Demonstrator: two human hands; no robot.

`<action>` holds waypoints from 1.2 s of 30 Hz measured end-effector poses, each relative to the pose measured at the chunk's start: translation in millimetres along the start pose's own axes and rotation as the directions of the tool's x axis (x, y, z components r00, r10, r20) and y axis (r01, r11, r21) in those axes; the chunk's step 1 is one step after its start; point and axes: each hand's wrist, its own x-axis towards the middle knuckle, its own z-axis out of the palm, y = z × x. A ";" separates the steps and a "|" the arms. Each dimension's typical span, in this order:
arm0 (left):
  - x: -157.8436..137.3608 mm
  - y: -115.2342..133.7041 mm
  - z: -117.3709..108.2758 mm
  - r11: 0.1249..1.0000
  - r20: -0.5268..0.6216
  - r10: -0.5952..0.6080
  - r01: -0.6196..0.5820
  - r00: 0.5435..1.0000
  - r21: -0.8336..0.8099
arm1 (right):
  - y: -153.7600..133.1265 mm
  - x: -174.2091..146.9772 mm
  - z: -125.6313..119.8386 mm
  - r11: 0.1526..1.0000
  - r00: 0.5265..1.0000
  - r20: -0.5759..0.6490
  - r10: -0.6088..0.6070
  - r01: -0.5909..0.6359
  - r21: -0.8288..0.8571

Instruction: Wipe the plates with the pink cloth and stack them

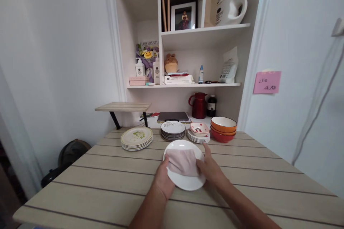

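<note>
A white plate is held tilted toward me above the wooden table, with a folded pale pink cloth lying across its face. My left hand grips the plate's left rim, thumb on top at the cloth's edge and fingers hidden beneath. At the right side of the cloth, my right hand has its fingertips closed on the fabric, while one digit points up past the plate's rim. Just behind the plate stand a stack of dark-rimmed plates and a stack of small white plates.
Cream plates with a green pattern are stacked at the left. Small pink-dotted dishes top the small plates. Orange and red bowls stand at the right. Behind are a red jug, a dark bottle and a raised wooden shelf.
</note>
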 end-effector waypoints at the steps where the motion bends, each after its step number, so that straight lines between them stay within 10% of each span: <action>1: 0.0 -0.7 0.2 1.000 0.003 0.002 -0.002 1.000 0.000 | -6.0 4.3 2.2 0.978 0.996 -0.032 -0.079 0.072 -0.194; 6: 3.3 -1.4 -3.2 1.000 0.018 0.015 -0.015 1.000 -0.002 | -37.0 24.2 18.6 0.514 0.965 0.169 -0.198 0.250 -0.821; 13: 18.7 -1.6 -27.2 0.994 -0.031 0.104 -0.105 0.994 -0.041 | -45.7 35.4 34.2 0.441 0.957 0.168 -0.236 0.259 -0.859; 22: 16.3 3.8 -27.9 0.982 -0.095 0.174 -0.180 0.980 -0.059 | -24.9 10.2 45.3 0.420 0.835 0.520 -0.179 0.543 -0.727; 36: 14.3 5.2 -19.3 0.985 -0.129 0.171 -0.170 0.977 0.018 | -14.1 22.3 30.5 0.447 0.878 0.458 -0.138 0.468 -0.763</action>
